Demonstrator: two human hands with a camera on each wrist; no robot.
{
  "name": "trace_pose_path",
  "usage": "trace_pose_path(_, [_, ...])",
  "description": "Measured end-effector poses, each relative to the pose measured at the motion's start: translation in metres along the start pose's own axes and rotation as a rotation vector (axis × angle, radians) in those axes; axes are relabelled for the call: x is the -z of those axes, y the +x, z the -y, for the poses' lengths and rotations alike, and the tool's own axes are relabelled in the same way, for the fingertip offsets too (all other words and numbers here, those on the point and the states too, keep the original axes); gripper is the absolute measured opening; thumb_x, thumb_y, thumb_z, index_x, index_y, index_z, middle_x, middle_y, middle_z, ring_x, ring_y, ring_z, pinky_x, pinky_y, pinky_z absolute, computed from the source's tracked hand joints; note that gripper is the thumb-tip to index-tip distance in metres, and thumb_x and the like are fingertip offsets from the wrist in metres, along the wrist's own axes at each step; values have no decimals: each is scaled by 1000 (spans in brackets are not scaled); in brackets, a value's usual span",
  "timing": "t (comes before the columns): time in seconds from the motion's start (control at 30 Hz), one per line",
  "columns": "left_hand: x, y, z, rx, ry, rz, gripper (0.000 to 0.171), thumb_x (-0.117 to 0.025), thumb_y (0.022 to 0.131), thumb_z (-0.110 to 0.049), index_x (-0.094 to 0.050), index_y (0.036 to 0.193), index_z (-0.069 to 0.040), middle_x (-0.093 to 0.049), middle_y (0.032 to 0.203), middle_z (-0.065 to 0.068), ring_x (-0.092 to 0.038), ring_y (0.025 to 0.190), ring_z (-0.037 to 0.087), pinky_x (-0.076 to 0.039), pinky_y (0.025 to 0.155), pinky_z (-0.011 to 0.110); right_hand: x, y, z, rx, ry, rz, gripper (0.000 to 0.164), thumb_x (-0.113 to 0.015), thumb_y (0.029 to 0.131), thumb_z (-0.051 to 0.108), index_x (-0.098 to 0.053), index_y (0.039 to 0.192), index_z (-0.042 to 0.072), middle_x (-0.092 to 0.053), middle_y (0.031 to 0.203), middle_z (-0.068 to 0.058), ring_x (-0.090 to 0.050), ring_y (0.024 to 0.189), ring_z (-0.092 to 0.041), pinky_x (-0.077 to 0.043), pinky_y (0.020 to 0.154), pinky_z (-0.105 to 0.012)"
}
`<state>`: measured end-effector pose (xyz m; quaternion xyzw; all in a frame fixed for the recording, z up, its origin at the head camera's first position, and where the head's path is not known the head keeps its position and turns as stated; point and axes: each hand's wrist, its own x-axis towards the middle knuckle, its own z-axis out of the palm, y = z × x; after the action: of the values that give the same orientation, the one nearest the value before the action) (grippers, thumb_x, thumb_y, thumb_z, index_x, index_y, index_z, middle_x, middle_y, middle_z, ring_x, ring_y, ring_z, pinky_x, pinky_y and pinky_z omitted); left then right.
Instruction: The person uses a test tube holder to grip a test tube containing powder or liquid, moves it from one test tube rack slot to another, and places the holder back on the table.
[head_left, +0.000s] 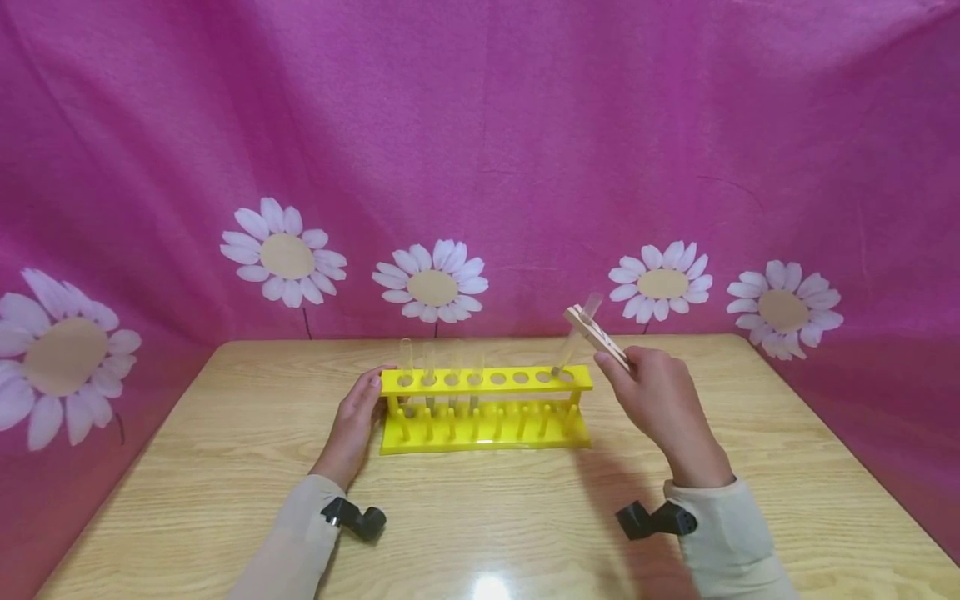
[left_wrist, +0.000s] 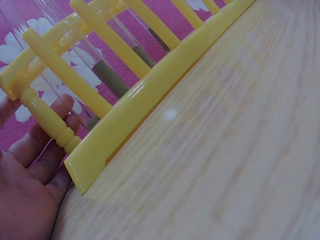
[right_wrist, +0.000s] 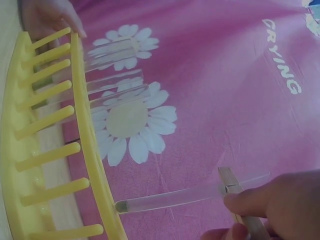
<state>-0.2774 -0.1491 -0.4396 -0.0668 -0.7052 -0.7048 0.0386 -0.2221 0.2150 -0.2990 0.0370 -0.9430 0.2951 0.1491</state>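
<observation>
Magenta cloth (head_left: 525,150) with white daisies (head_left: 432,287) behind a wood-grain table (head_left: 487,508)

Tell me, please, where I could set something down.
The table lies bare in front of the yellow rack, between the wrist cameras, left of the left grip, and right of the right grip. Crowded: the rack itself, with four tubes standing toward its left end and another tube, in a wooden holder, slanting over its right end.

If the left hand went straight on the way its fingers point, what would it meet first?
Most likely the yellow rack: the left hand is at its left end, fingers beside the end post, though exact contact is unclear.
</observation>
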Motion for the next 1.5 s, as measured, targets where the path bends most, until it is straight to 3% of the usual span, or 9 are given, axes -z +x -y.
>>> trace_pose_path(0.23, [0, -1, -1, -4, -3, 1, 53, -38, 100, -53, -46, 139, -18, -44, 142, 0, -37, 134, 14, -28, 115, 35, 3, 0, -4, 2, -20, -7, 36, -59, 96, 32, -59, 75, 2, -44, 57, -5, -40, 50, -20, -35, 42, -29])
trace_pose_path(0.43, [1, -2, -1, -15, 10, 11, 56, -36, 101, -53, -44, 141, -14, -44, 143, 1, -37, 135, 15, -29, 115, 35, 4, 0, -6, 8, -35, -12, 37, -60, 96, 31, -56, 71, 4, -43, 56, -4, -41, 50, -20, -35, 44, -30])
trace_pose_path(0.9, [1, -1, -1, -25, -9, 16, 58, -36, 102, -48, -41, 143, -8, -45, 141, 5, -39, 132, 18, -28, 115, 38, 2, 1, -9, -1, -56, 63, 36, -61, 94, 34, -58, 74, 4, -43, 57, -3, -41, 52, -20, -34, 45, -30])
trace_pose_path(1.27, [0, -1, -2, -25, -7, 19, 56, -36, 102, -48, -42, 142, -10, -45, 141, 5, -38, 133, 17, -28, 116, 37, -1, 4, -11, -75, -84, 212, 38, -58, 95, 37, -61, 79, 3, -44, 61, -4, -43, 56, -20, -35, 48, -29])
trace_pose_path(1.5, [0, -1, -3, -23, -22, 17, 54, -36, 103, -45, -42, 142, -7, -45, 141, 7, -38, 133, 18, -27, 116, 39, -3, 5, -12, -85, -130, 249, 43, -56, 95, 41, -61, 73, 5, -42, 59, -3, -42, 56, -20, -34, 48, -29])
